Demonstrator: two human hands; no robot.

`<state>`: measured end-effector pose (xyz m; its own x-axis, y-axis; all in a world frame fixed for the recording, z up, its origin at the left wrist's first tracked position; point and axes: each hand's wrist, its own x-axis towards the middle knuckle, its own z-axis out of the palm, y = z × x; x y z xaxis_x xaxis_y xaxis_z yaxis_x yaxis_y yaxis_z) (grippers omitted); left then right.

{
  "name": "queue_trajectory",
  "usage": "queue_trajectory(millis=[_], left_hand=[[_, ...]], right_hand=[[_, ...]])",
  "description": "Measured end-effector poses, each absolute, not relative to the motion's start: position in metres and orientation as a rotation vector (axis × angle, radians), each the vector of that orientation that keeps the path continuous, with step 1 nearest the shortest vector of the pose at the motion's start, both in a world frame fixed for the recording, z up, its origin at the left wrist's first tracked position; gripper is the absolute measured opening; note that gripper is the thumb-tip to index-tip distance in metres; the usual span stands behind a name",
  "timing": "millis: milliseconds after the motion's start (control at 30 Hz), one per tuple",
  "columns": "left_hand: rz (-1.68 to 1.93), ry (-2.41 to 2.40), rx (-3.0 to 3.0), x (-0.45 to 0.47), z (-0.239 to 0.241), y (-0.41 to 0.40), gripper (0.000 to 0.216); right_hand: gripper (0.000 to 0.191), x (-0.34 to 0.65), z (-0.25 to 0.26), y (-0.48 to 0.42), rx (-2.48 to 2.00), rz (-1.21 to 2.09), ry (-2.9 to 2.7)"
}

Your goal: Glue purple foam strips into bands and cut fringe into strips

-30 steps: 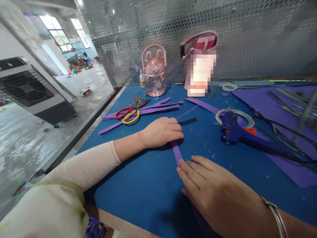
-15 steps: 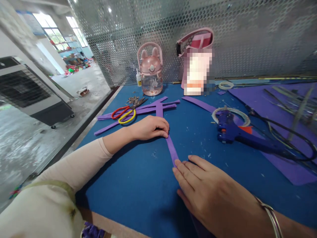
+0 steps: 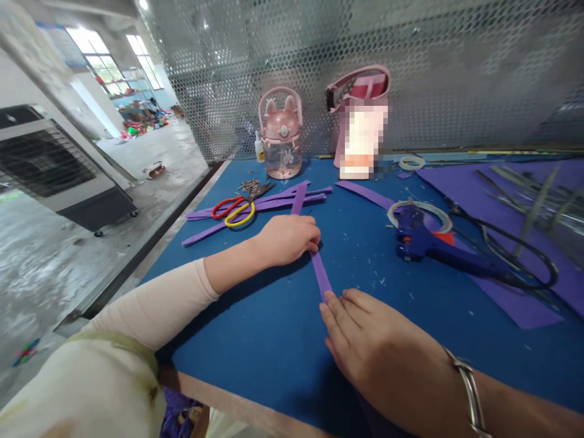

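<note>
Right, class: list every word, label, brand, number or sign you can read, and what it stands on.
Nothing can be read.
Small white bottle: yellow label, too small.
Pink strapped item: front pixelated.
Clear pink bottle: pale rabbit-like picture, no legible words.
Blue panel, far wall: too blurred.

left: pale undersleeve (image 3: 159, 301) | cream oversleeve (image 3: 86, 386), olive trim (image 3: 121, 340) | right: silvery bracelet (image 3: 472, 392)

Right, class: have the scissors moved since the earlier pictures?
No: against the pink-lidded bottle, the scissors keep their place, nearer the camera and further left in the view.
</note>
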<state>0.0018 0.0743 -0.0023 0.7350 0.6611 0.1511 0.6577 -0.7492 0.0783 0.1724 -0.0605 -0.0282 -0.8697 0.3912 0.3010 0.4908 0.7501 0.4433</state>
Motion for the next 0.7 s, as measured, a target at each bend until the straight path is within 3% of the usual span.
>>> queue_trajectory(millis=[133, 267, 433, 567, 633, 700], left_hand=[[0.44, 1.21, 3.102, 0.003, -0.002, 0.069, 0.018], [0.364, 1.109, 3.074, 0.003, -0.01, 0.062, 0.01], [0.29, 1.139, 2.858, 0.003, -0.019, 0.045, 0.023], [0.323, 1.217, 2.722, -0.001, -0.019, 0.036, 0.026], [0.363, 1.163, 2.727, -0.004, -0.018, 0.036, 0.032], [0.367, 1.08, 2.747, -0.009, -0.017, 0.039, 0.038]], right_hand=[[0.029, 0.173, -0.025, -0.059, -0.723, -0.752, -2.725], [0.027, 0.173, -0.023, -0.058, -0.719, -0.774, -2.698], [0.026, 0.17, -0.024, -0.059, -0.71, -0.761, -2.708], [0.023, 0.183, -0.006, -0.043, -0.704, -0.467, -2.72], [0.028, 0.203, 0.01, -0.027, -0.848, -0.315, -2.673], [0.034, 0.23, 0.022, -0.008, -1.108, -0.424, -2.482]])
